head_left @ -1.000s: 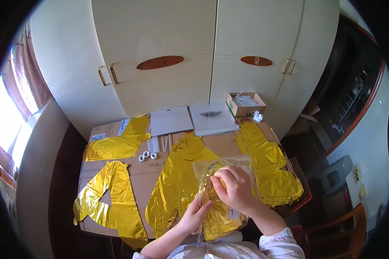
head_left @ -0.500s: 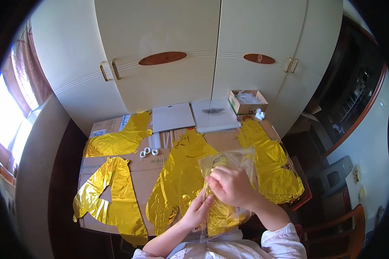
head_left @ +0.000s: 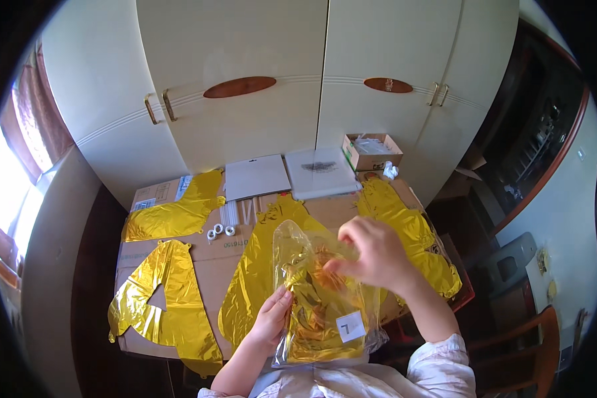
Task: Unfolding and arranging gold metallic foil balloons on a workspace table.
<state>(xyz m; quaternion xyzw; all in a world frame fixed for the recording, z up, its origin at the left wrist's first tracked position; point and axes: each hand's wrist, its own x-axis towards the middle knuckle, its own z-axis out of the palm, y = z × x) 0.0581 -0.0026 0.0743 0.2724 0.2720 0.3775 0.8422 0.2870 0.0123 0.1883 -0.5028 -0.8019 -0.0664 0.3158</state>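
My left hand [head_left: 274,312] pinches the left side of a clear plastic bag [head_left: 289,232], its thumb lying on the front. Inside the bag shows a folded gold foil balloon [head_left: 308,341], and a white label [head_left: 350,326] sits near the lower right. My right hand [head_left: 378,255] is over the bag's upper right part, thumb and forefinger apart with a gap between them. Its other fingers are partly hidden. Behind the bag lies a large flat gold foil balloon [head_left: 255,285], partly covered. An A-shaped gold foil balloon [head_left: 179,278] lies at the left.
Brown cardboard [head_left: 245,232] covers the table. More gold foil balloons lie far left [head_left: 172,219] and right [head_left: 404,225]. White tape rolls [head_left: 229,231], clear straws [head_left: 229,212], a grey flat pack [head_left: 257,177], a clear packet [head_left: 322,174] and an open box [head_left: 371,159] stand farther back.
My right hand has come away from my left and risen to the upper right. The bag has turned more upright and shifted left, with its label now plainly showing.
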